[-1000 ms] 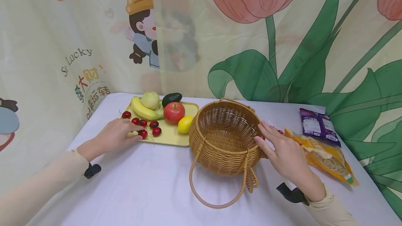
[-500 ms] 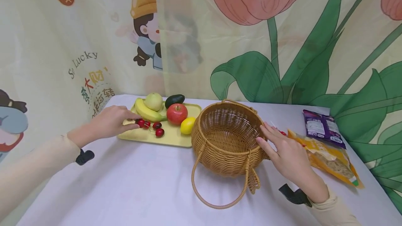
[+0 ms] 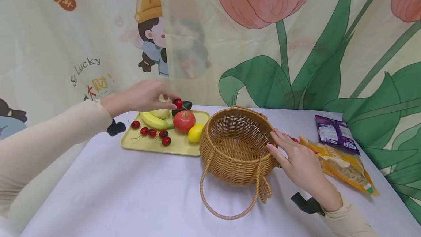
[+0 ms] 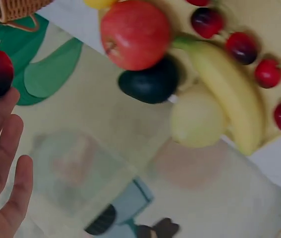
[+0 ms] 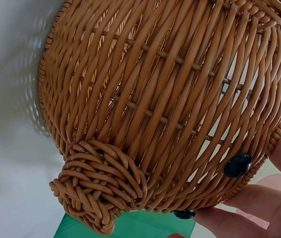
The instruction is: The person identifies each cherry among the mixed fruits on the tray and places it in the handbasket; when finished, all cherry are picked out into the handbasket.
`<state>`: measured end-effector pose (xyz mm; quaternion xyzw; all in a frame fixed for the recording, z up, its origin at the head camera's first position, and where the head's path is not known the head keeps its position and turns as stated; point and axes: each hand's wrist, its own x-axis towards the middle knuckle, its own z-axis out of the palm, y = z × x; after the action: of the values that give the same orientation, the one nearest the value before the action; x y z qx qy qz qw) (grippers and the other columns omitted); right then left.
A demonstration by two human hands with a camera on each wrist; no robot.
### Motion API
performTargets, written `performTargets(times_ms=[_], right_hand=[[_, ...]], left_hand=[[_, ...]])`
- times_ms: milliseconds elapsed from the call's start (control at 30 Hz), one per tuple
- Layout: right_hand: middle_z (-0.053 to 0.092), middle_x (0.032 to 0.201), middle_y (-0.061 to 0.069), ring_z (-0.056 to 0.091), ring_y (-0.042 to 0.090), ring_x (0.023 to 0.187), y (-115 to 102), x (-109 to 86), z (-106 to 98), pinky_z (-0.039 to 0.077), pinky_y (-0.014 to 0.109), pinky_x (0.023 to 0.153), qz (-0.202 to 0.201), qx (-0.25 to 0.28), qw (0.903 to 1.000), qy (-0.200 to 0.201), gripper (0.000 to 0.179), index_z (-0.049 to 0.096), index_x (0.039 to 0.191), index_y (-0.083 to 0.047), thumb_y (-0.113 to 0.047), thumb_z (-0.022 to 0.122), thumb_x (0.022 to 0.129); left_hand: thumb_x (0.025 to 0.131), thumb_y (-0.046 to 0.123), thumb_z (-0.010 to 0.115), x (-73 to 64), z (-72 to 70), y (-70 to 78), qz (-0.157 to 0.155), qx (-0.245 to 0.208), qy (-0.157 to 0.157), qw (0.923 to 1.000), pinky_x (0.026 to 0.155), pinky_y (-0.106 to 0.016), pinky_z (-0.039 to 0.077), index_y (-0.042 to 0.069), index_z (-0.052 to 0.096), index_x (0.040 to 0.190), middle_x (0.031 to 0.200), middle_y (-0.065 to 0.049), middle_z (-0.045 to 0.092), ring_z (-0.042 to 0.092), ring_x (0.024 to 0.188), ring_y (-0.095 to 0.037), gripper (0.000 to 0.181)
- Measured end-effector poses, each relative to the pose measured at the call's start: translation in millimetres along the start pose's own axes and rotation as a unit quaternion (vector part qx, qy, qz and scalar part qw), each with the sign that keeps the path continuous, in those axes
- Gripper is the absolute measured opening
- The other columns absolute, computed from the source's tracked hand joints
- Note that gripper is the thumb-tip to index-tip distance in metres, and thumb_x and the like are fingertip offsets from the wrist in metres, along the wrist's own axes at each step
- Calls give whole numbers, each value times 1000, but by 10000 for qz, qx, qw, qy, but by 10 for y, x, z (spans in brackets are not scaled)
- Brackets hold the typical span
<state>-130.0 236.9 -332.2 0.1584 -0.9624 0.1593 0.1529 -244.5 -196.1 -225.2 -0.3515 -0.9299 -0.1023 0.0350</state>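
My left hand (image 3: 144,96) is raised over the yellow tray (image 3: 181,150) and pinches a dark red cherry (image 3: 178,104) between thumb and fingertips. The left wrist view shows that cherry (image 4: 0,74) clear of the other fruit. On the tray lie several more cherries (image 3: 152,133), a banana (image 3: 154,121), a red apple (image 3: 184,121), a lemon (image 3: 195,133), a dark green avocado (image 4: 150,82) and a pale round fruit (image 4: 198,116). My right hand (image 3: 300,162) rests with extended fingers on the right rim of a brown wicker basket (image 3: 230,169); nothing shows inside the basket.
Right of the basket, an orange snack bag (image 3: 345,169) and a purple packet (image 3: 335,132) lie on the white tablecloth (image 3: 141,193). The basket's handle (image 3: 227,217) hangs down in front. A printed curtain (image 3: 197,46) closes off the back.
My left hand has taken a cherry from the tray's left part, lifted it, and moved right to above the apple and avocado. My right hand stays at the basket's rim.
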Motion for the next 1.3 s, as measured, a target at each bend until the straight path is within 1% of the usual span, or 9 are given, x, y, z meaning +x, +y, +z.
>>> performTargets(times_ms=[100,233,433,600,667,833,1000,1100,1300], right_hand=[[51,154,14,58,48,129,-2,-3,-2,52,31,53,13,-9,10000,-35,56,54,149,-10,-45,54,105],[51,155,14,58,48,128,-4,-8,-4,54,33,56,20,-44,10000,-87,57,53,149,-10,-47,52,106],[51,154,14,57,48,129,-4,-13,-25,57,38,61,48,-100,9999,-116,56,54,149,-10,-46,52,106],[50,155,15,58,49,128,-2,-12,-44,58,39,63,91,-114,9998,-138,57,53,149,-9,-46,52,106],[50,155,15,58,49,128,-5,-10,-48,60,45,70,127,-113,9997,-176,58,53,150,-9,-47,50,106],[49,156,14,58,49,128,-16,-10,-36,59,55,81,174,-96,9995,-227,56,52,150,-10,-45,51,106],[50,155,14,61,49,124,-21,-14,-25,60,47,71,157,-94,9996,-206,55,53,149,-10,-44,51,106],[51,155,14,61,49,123,-22,-17,-23,60,48,71,161,-78,9996,-195,55,54,149,-10,-45,51,107],[50,156,13,61,49,123,-31,-4,-15,58,41,64,157,-30,9997,-177,55,53,150,-11,-45,50,107]], left_hand=[[91,28,79,232,-19,120,164,-54,-198,9997,81,-37,58,19,79,119,100,3,80,72,95,-19,30],[92,32,77,524,13,299,561,-114,-562,9968,83,-35,59,23,79,118,103,5,80,71,96,-17,27],[93,28,75,1002,66,632,1104,-122,-1242,9860,79,-32,55,21,81,114,100,2,81,70,89,-17,23],[92,30,77,1406,142,907,1107,101,-1952,9744,84,-31,56,18,81,112,102,-1,81,72,94,-15,24],[92,31,77,1530,210,1007,1039,103,-2158,9708,86,-29,57,18,82,112,106,1,80,72,97,-13,24],[92,30,78,1688,411,1198,1182,-107,-2401,9635,87,-28,59,17,81,113,110,0,80,73,98,-11,25],[92,33,77,1761,654,1285,1395,-93,-2353,9618,89,-29,57,20,80,116,113,3,79,71,100,-8,27],[92,34,78,1794,795,1310,1466,-17,-2312,9618,86,-27,57,21,80,116,109,4,80,71,96,-8,27],[90,34,80,1822,1002,1329,1651,243,-2004,9654,80,-24,56,23,82,112,100,5,80,68,89,-6,24]])
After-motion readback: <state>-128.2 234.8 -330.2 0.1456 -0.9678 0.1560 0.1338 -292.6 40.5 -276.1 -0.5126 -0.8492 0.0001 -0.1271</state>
